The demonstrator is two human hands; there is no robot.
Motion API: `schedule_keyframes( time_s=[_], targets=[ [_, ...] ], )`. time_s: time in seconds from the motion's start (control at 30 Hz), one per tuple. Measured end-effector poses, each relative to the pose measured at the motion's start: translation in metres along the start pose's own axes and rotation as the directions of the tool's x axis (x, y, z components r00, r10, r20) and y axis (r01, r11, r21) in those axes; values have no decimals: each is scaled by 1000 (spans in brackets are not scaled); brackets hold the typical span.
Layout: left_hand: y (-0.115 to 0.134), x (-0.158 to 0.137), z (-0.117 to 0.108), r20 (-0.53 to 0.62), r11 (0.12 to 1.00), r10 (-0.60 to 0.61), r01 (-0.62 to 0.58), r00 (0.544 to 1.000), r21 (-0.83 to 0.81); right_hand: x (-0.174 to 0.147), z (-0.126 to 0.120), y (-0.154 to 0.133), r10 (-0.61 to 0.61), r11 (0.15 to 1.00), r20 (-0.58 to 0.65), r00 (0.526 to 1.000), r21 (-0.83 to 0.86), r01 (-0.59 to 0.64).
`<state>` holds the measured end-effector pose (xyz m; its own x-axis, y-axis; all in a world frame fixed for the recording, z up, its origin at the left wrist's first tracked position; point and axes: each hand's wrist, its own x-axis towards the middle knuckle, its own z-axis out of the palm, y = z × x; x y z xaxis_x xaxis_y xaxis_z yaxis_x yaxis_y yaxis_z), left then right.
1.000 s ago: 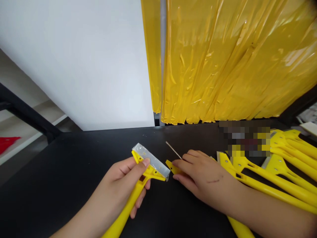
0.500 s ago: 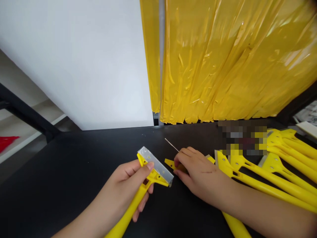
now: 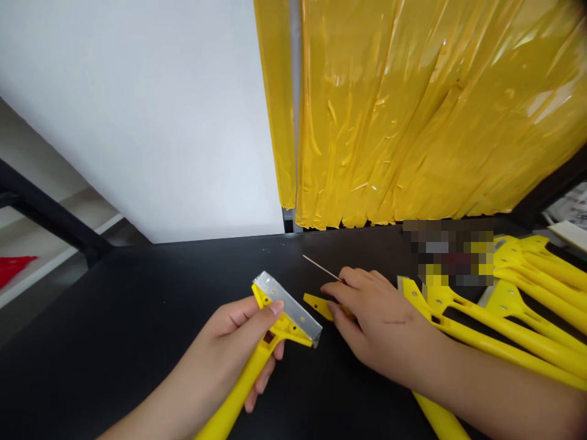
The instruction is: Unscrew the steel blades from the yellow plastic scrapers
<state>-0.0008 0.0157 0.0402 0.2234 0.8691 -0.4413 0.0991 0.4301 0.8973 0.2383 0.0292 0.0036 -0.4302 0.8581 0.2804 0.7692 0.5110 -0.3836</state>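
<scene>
My left hand (image 3: 245, 339) is closed around a yellow scraper (image 3: 232, 394), its thumb on the head. Across that head lies a wide metal blade (image 3: 293, 308), angled down to the right; two dark screw holes show in the yellow plastic below it. My right hand (image 3: 373, 311) is closed on what looks like a slim screwdriver (image 3: 321, 267); only its thin metal shaft shows, pointing up and left, and the handle is hidden. Under the right fingertips is a small flat yellow plate (image 3: 317, 304) with a hole, on the black tabletop (image 3: 151, 330). Whether the fingers pinch it is unclear.
Several yellow scrapers (image 3: 486, 339) lie along the right side, partly beneath my right forearm. A blurred-out patch (image 3: 452, 253) covers things behind them. At the back stand a white panel (image 3: 151, 116) and yellow plastic sheeting (image 3: 389, 122). A red item (image 3: 16, 269) lies on the left shelf.
My right hand has shifted slightly to the right, uncovering more of the yellow plate and turning the shaft a little flatter. My left hand and its scraper have barely moved.
</scene>
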Motion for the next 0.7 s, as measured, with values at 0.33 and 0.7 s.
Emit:
schedule_keyframes(
  time_s=[0.33, 0.7],
  targets=[
    [-1, 0, 3, -21, 1000, -30, 30, 999, -9, 1, 5, 9, 120, 993, 121, 985, -33, -117],
    [2, -3, 0, -28, 1000, 24, -23, 999, 16, 3, 10, -2, 28, 976, 40, 999, -219, -19]
  ],
)
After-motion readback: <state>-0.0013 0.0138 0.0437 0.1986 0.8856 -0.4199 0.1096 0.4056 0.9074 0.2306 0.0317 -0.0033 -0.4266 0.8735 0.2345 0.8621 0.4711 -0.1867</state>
